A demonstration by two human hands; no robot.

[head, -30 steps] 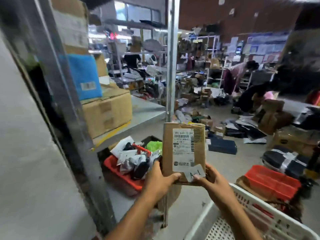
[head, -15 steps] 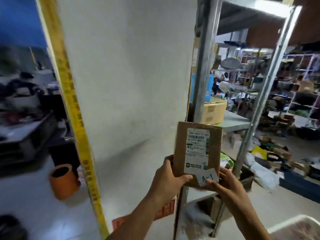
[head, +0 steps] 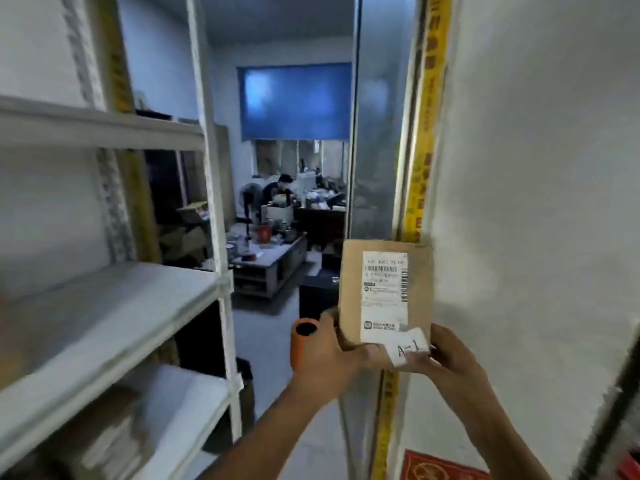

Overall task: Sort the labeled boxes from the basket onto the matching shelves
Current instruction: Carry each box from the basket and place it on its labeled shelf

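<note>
View has swung from the grey pillar to the white metal shelf rack point(head: 114, 299) (likely destination); left hand point(head: 329, 362) and right hand point(head: 450, 358) still pinch the flat brown cardboard box labelled A-1 point(head: 384, 292) right of it.

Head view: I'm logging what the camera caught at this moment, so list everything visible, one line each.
box: one, brown cardboard, held upright at centre right
shipping label: one, white with barcode, on the box front
tag: one, white, handwritten A-1, at the box's lower right corner
shelving: one unit, white, left side, several levels
cartons: brown, blurred, on the lowest visible shelf; count unclear
tube: one, orange, open-topped, beyond the left hand
tape: yellow strip, running up the wall edge at right
blind: one, blue, far wall
person: one, dark top, seated at a cluttered far desk
fan: one, dark, near that desk
mat: one, red, floor at bottom right
left hand: grips the box's lower left
right hand: holds the box's lower right by the tag
</note>
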